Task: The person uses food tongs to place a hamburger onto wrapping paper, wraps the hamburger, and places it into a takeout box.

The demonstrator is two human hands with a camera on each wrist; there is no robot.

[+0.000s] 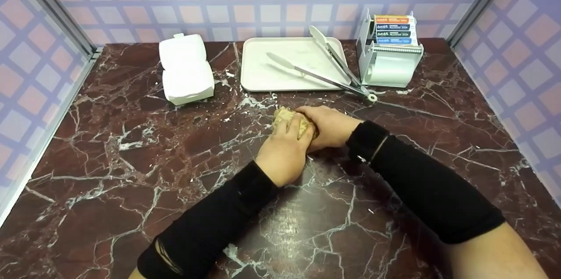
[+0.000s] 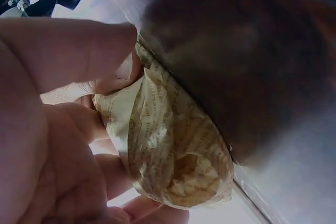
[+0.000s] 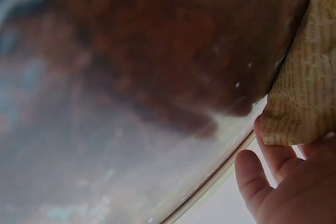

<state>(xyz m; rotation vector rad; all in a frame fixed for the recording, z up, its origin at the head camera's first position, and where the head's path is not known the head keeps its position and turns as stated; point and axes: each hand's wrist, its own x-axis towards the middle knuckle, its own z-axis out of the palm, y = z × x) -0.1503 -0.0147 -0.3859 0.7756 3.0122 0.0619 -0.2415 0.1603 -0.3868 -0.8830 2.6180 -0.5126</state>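
A bundle wrapped in tan, text-printed paper [image 1: 285, 116] lies on the dark marbled table between both hands. Its folds and a crumpled end of the paper [image 2: 181, 140] show in the left wrist view. My left hand [image 1: 282, 152] grips the bundle from the near left, its fingers spread over the top. From the right, my right hand [image 1: 331, 125] holds the other side, with fingers curved around the far edge. In the right wrist view, right-hand fingers [image 3: 278, 156] touch a paper corner [image 3: 294, 124], while one digit stands apart. What the paper encloses is hidden.
An opened white clamshell box [image 1: 188, 73] stands at the back left. Behind the bundle, metal tongs [image 1: 324, 78] lie across a white tray [image 1: 258, 79], their hinge end over its front edge. A dispenser [image 1: 390, 51] with a white roll and colored labels stands at back right.
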